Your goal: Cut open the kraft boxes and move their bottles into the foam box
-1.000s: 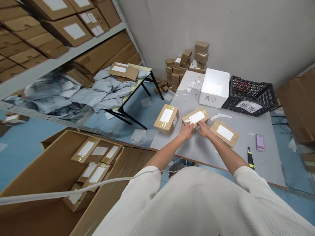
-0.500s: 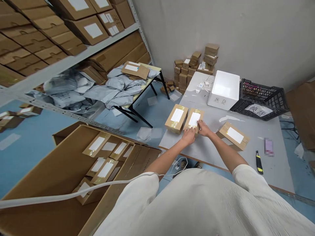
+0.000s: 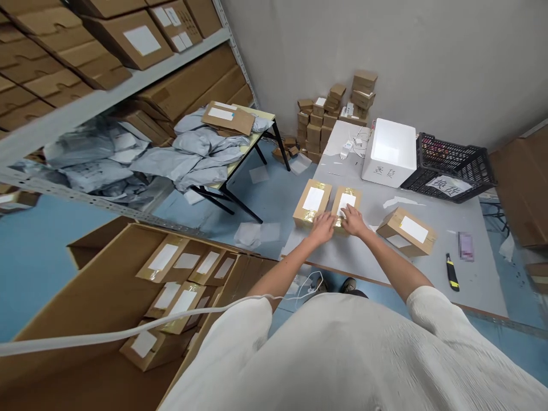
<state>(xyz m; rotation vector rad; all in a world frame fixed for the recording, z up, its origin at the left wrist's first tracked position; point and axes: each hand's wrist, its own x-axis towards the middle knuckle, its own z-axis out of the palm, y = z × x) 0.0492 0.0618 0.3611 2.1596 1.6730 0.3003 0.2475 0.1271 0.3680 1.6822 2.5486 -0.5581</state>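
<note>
Two taped cardboard boxes stand side by side on the grey table, each with a white label on top. At the near right corner of the left cardboard box [image 3: 305,212], next to the gap between the two, is my left hand [image 3: 322,228], its fingers stretched forward. My right hand [image 3: 353,221] rests on the near part of the right cardboard box [image 3: 353,194], fingers apart over its label. Neither hand is wrapped round anything. Further right sits a third labelled cardboard box [image 3: 398,225], turned at an angle.
A yellow-black utility knife [image 3: 451,273] lies on the table's right [image 3: 475,297]. Behind are a white foam bin [image 3: 387,171] and a black crate [image 3: 454,165]. At lower left, a large carton [image 3: 94,285] holds several labelled boxes. A white cable [image 3: 128,331] crosses before me.
My left hand has shifted from the right box's near edge toward the left box. My right hand's fingers have moved onto the label. The view has turned slightly.
</note>
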